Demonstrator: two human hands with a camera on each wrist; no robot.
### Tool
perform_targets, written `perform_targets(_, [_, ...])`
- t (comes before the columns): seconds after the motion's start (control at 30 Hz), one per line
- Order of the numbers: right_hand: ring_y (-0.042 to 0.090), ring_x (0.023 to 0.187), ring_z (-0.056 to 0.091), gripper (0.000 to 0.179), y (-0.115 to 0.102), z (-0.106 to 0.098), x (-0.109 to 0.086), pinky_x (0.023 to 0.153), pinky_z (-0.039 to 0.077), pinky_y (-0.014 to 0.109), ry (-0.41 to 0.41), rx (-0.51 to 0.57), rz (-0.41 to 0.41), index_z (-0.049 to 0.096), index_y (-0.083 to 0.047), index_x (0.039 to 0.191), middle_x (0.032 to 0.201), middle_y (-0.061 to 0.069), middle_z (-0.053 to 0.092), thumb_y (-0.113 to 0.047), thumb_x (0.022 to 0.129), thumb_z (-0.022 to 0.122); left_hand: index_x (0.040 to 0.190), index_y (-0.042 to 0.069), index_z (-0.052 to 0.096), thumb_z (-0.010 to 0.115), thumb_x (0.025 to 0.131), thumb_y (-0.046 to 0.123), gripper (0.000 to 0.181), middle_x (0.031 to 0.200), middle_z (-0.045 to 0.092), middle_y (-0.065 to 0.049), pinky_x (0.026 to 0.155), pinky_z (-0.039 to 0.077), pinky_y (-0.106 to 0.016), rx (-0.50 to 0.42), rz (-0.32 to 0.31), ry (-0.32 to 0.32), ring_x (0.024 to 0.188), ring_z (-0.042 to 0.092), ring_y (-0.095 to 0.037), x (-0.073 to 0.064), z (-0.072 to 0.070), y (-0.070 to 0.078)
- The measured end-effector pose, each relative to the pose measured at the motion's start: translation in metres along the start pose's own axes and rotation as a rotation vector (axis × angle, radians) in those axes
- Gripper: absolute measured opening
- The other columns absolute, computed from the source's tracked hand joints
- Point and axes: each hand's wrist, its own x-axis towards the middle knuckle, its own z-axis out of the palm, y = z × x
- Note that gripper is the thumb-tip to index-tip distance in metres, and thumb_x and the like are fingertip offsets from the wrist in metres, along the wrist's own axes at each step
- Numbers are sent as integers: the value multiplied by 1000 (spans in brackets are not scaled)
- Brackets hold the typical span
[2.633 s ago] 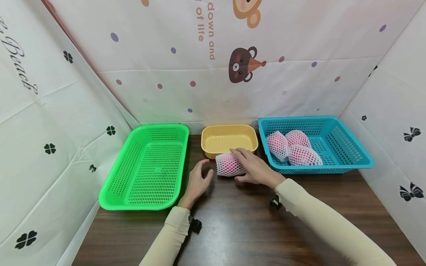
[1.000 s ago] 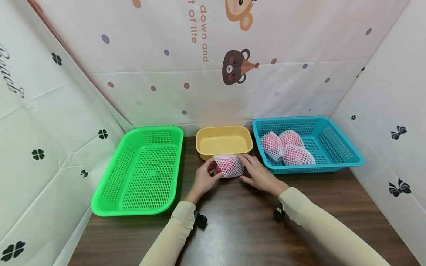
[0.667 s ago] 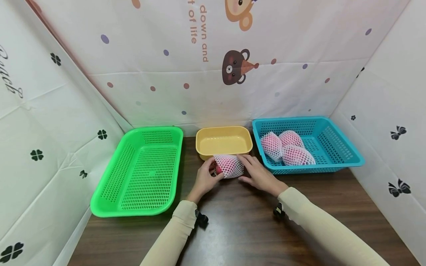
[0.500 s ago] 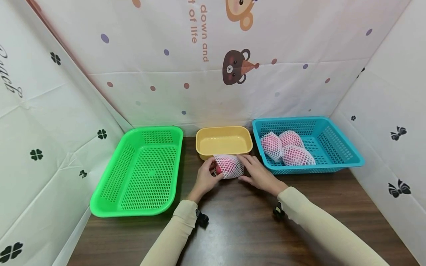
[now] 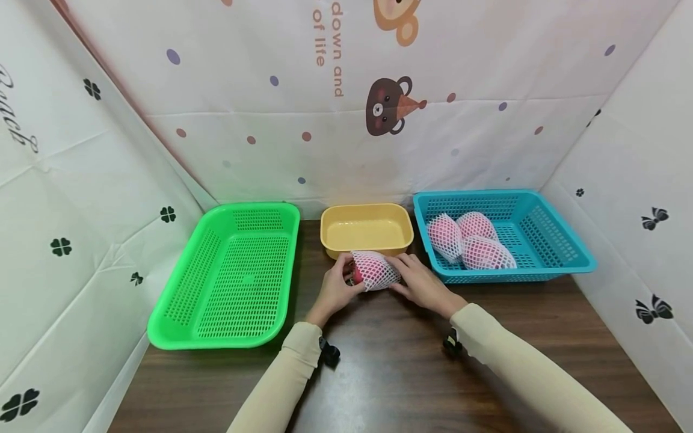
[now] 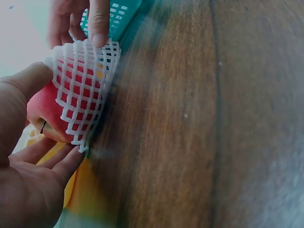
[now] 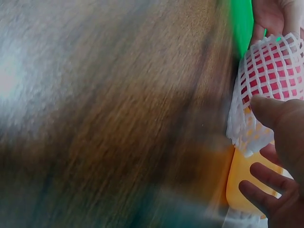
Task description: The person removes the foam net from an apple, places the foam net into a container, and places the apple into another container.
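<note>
A red apple (image 6: 43, 107) lies on its side in a white foam net (image 5: 378, 272), in front of the yellow tub (image 5: 373, 246). Its stem end sticks out of the net's left opening. My left hand (image 5: 334, 291) grips this bare end, thumb on the near side and fingers on the far side. My right hand (image 5: 425, 284) holds the net's right end between thumb and fingers. In the right wrist view, that end of the net (image 7: 254, 135) looks slack, with yellow showing through its mesh. The apple's far side is hidden.
To the left stands a green basket (image 5: 295, 270). A blue basket (image 5: 541, 276) at the right holds several net-wrapped fruits (image 5: 476, 243). Behind them hangs a printed cloth (image 5: 243, 90). Everything stands on a dark wooden table (image 5: 390, 373).
My left hand has come from beside the wrapped apple to grip its left end. The apple's stem end now shows outside the net. My right hand has shifted toward the net's right end.
</note>
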Motion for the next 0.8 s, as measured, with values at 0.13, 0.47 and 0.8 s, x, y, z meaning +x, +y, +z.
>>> perform_targets(0.13, [24, 108, 56, 51, -2, 1, 2, 94, 52, 42, 20, -13, -21, 58, -5, 140, 122, 9, 62, -24, 96, 75, 135, 5, 49, 84, 78, -1, 68, 132, 60, -17, 101, 53, -41, 11, -4, -7, 123, 61, -32, -1, -1, 2])
perform_targets(0.47, [22, 99, 58, 25, -8, -1, 5, 86, 56, 39, 78, -41, -66, 70, -8, 119, 106, 6, 67, -16, 95, 75, 139, 9, 45, 90, 74, 4, 79, 136, 58, -16, 101, 53, -41, 51, -4, 9, 124, 60, -29, -4, -5, -1])
perform_targets(0.8, [21, 98, 59, 19, -10, -2, 6, 87, 56, 39, 97, -38, -69, 71, -9, 113, 105, 5, 66, -14, 95, 74, 147, 2, 52, 90, 75, 14, 82, 139, 58, -17, 100, 53, -43, 179, 75, 64, 120, 61, -31, -15, -14, 0])
